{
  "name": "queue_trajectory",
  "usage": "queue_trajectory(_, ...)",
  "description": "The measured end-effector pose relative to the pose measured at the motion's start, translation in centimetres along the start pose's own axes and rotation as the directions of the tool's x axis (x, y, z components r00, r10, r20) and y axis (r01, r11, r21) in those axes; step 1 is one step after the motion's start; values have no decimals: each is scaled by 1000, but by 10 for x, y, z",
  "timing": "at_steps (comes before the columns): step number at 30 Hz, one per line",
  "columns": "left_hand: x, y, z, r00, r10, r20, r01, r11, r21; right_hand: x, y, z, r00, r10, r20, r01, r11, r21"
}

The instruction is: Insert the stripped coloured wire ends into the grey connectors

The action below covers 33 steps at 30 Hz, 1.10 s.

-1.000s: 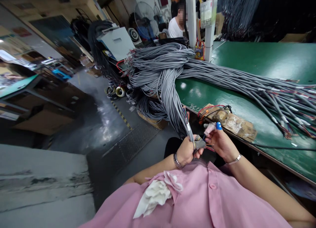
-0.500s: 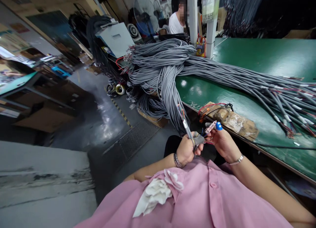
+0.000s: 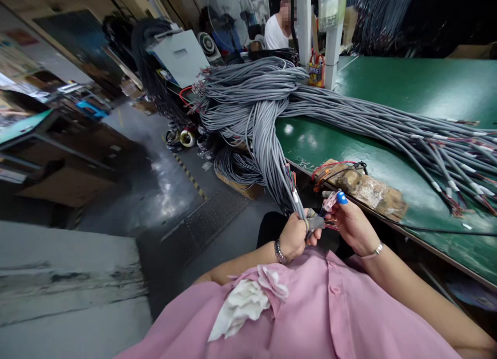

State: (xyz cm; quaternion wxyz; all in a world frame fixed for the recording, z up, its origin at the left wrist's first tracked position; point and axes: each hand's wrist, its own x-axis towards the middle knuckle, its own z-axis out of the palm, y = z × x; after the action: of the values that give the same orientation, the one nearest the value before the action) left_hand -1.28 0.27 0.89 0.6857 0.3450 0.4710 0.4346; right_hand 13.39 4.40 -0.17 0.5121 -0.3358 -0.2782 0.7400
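Observation:
My left hand (image 3: 294, 238) is closed around a grey multi-core cable (image 3: 300, 207), whose end with bared coloured wires (image 3: 292, 177) stands up above the fist. Grey wrapping covers the thumb of this hand. More thin coloured wires (image 3: 330, 224) run from the left fingers toward my right hand (image 3: 355, 225). That hand pinches a small pale pink piece (image 3: 330, 201) with dark marks, perhaps a connector; its kind is not clear. A blue finger cot (image 3: 341, 197) covers the right thumb. Both hands are close together in front of my body, just off the bench edge.
Long grey cable bundles (image 3: 267, 105) lie across the green bench (image 3: 419, 84) and hang over its edge. A worn wooden block (image 3: 368, 193) with wires sits at the near edge. Behind a white post (image 3: 331, 58) is another person (image 3: 276, 32). Cable coils (image 3: 240, 170) lie below.
The upright cable end in my left hand has shifted slightly right. The pink piece in my right hand has tilted and dropped a little. Both hands keep their hold.

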Motion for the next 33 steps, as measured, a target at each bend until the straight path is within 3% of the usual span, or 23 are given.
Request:
queue_trajectory(7,-11,-1,-4,1000,15,8,-15,1000,3,1,-3,-8,989,144,31,-146,987,64)
queue_trajectory(15,-9,9,-3,999,6,-33,-10,990,-138,-3,3,-5,1000,-14,2,14,999,-38)
queue_trajectory(20,-3,6,0,1000,2,-12,-4,991,-137,3,5,-6,997,52,65,-55,997,52)
queue_trajectory(28,-3,-4,2,1000,20,2,-20,998,-52,6,7,-4,997,-10,-73,16,996,90)
queue_trajectory(33,-1,-6,2,1000,18,-11,-18,999,-31,3,6,-2,998,58,-20,-56,993,108)
